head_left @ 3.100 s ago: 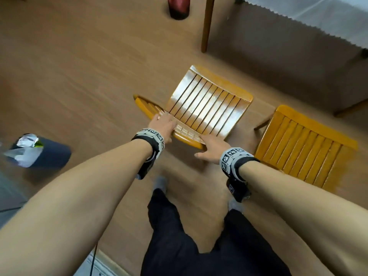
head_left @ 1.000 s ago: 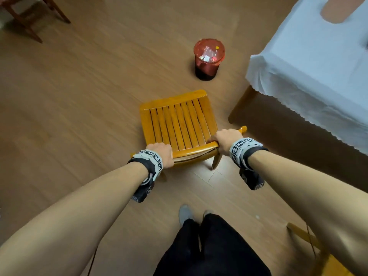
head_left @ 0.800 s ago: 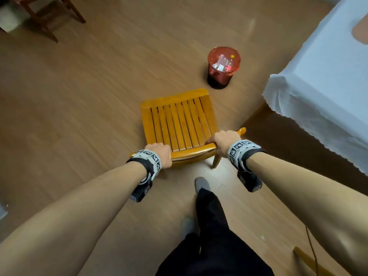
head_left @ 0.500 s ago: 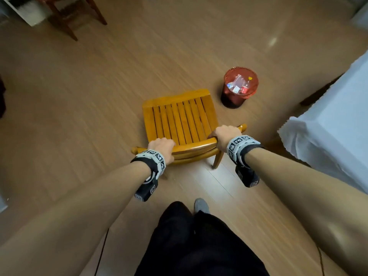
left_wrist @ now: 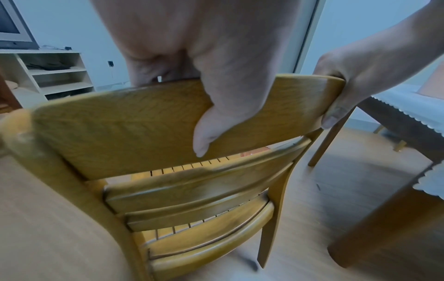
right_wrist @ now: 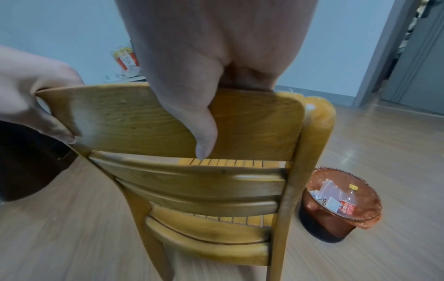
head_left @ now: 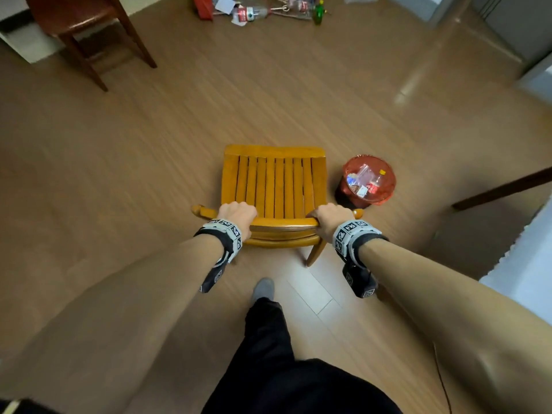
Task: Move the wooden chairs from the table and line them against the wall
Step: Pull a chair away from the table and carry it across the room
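Observation:
A light wooden chair (head_left: 273,183) with a slatted seat stands in front of me on the wood floor, seat facing away. My left hand (head_left: 237,215) grips the left part of its top back rail (left_wrist: 144,116), thumb down the rail's near face. My right hand (head_left: 328,218) grips the right part of the same rail (right_wrist: 254,121) in the same way. Both wrist views show the chair (left_wrist: 192,190) (right_wrist: 211,190) from behind, with each thumb pressed on the rail. Whether the chair's legs touch the floor cannot be told.
A red-lined waste bin (head_left: 369,180) (right_wrist: 341,205) full of rubbish sits just right of the chair. A dark wooden chair (head_left: 80,28) stands far left. Litter and bottles (head_left: 268,8) lie far ahead. The white-clothed table (head_left: 525,264) (left_wrist: 408,106) is on my right.
I have turned left with the chair in both hands; the table slid off to the right, the bin now sits right beside the chair, and the far floor and dark chair came into view.

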